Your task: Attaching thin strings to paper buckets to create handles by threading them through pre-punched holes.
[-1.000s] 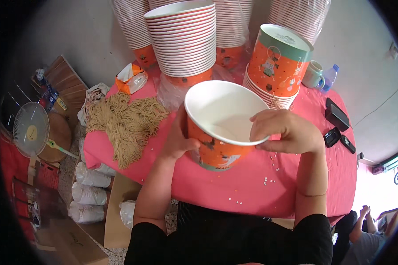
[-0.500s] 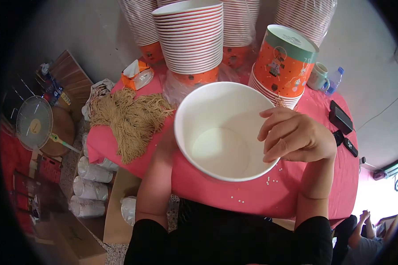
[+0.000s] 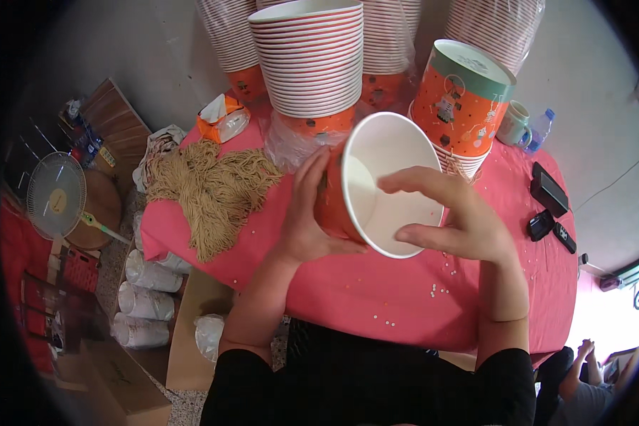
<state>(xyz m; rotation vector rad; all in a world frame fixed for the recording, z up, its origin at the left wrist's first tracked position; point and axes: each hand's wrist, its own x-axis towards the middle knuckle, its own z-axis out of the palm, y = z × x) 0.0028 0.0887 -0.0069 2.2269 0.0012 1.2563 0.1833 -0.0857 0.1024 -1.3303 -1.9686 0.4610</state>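
Observation:
A large paper bucket (image 3: 366, 202), white inside and orange outside, is tilted above the pink table with its mouth turned to the right. Around its orange left side wraps my left hand (image 3: 307, 220), thumb underneath and fingers behind it. My right hand (image 3: 468, 216) is at the mouth, fingers and thumb spread apart and reaching over the rim, with nothing visible between them. Just left of my left hand lies a bundle of tan strings (image 3: 209, 192). A tall stack of nested buckets (image 3: 309, 67) rises behind; upside-down orange buckets (image 3: 458, 106) with a green band stand at the back right.
On the pink tablecloth (image 3: 319, 305) lie scattered small white bits. A mug (image 3: 515, 124), a blue bottle (image 3: 542, 131), a black case (image 3: 549, 188) and a remote (image 3: 564, 238) sit at the right. Wrapped white stacks (image 3: 145, 302) and a cardboard box (image 3: 192, 348) are at lower left.
The bucket has turned from facing up toward me to facing right, and its orange side now shows. My left hand has come into view on it; my right fingers reach farther across its mouth.

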